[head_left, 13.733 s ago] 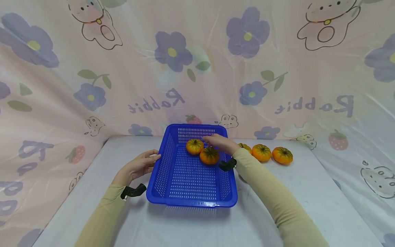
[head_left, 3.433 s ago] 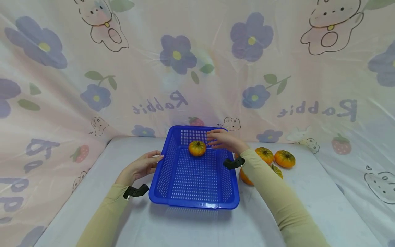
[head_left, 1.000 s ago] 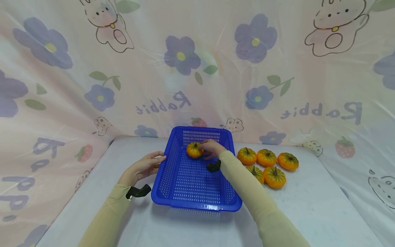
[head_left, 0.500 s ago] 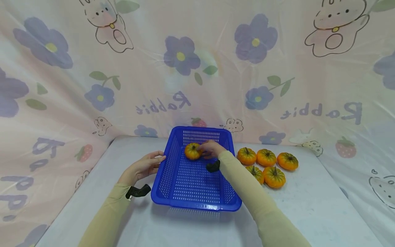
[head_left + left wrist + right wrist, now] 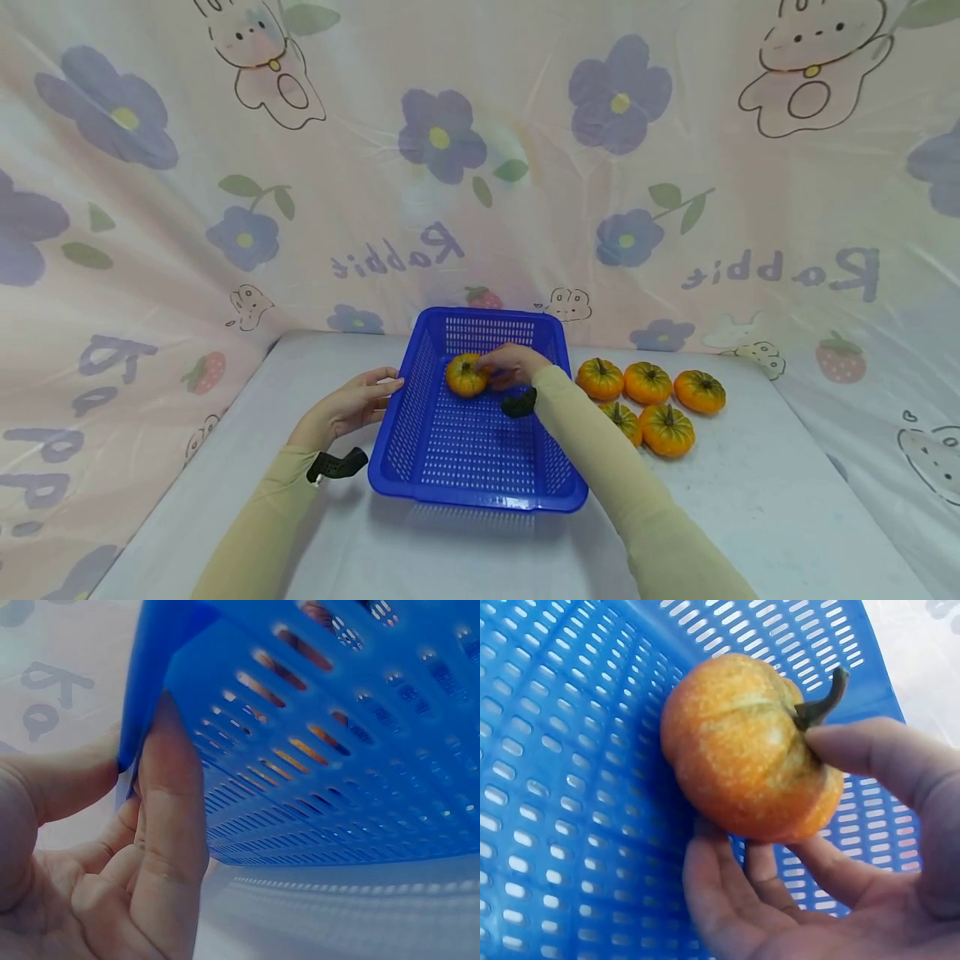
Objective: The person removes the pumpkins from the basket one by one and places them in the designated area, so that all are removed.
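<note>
A blue perforated plastic basket (image 5: 472, 499) stands on the table. My left hand (image 5: 341, 410) holds its left side; in the left wrist view the thumb and fingers pinch the basket's rim (image 5: 142, 682). Inside the basket, toward the back left, is a small orange pumpkin (image 5: 463, 377) with green streaks. My right hand (image 5: 516, 365) reaches in over the right side and grips it. The right wrist view shows the thumb on the pumpkin (image 5: 735, 750) beside its dark stem, with the fingers curled underneath. Whether the pumpkin touches the basket floor cannot be told.
Several more small pumpkins sit on the white table (image 5: 765, 492) just right of the basket, among them a front one (image 5: 667, 431) and a far-right one (image 5: 700, 392). The right forearm partly covers one. A printed curtain (image 5: 525, 208) hangs behind the table.
Two pumpkins were in the basket 13.7 s ago; one is there now, with others on the table. Over the last second my right hand has shifted the gripped pumpkin slightly left and nearer.
</note>
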`<state>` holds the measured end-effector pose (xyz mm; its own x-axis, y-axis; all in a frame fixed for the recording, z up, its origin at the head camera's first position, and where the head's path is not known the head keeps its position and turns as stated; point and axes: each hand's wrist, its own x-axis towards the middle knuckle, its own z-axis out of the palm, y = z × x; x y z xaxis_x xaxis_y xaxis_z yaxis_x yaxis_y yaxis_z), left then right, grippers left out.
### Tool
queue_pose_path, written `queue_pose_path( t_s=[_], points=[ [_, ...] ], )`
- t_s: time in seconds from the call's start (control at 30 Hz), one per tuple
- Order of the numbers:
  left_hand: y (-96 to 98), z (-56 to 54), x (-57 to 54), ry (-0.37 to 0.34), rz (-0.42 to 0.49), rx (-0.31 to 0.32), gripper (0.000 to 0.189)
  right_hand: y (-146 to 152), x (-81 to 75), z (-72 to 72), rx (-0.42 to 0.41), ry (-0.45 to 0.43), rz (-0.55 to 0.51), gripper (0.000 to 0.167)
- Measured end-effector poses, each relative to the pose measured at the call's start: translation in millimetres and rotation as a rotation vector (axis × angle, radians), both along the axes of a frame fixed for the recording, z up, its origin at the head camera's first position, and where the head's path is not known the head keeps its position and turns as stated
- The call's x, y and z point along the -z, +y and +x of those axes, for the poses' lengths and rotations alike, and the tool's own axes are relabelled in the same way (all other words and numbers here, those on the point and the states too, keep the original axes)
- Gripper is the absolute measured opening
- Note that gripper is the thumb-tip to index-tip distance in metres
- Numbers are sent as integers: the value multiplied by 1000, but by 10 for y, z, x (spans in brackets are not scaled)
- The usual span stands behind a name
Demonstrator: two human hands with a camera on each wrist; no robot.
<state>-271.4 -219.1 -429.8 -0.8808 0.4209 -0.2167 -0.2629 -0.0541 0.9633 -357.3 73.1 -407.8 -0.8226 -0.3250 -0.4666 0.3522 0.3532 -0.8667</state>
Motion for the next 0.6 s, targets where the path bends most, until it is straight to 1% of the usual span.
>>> queue_pose_path(
  t_s=[0.13, 0.27, 0.4, 0.6],
  points=[
    [3, -9, 6, -1, 5, 10, 24, 3, -5, -9, -19, -47, -66, 45],
    [4, -17, 29, -8, 5, 6, 22, 13, -32, -17, -9, -98, -162, 53],
    [3, -18, 33, -6, 13, 11, 18, 31, -62, -43, 24, -129, -239, 56],
    [0, -9, 7, 5, 24, 25, 14, 65, -133, -49, 90, -168, -324, 57]
  ],
)
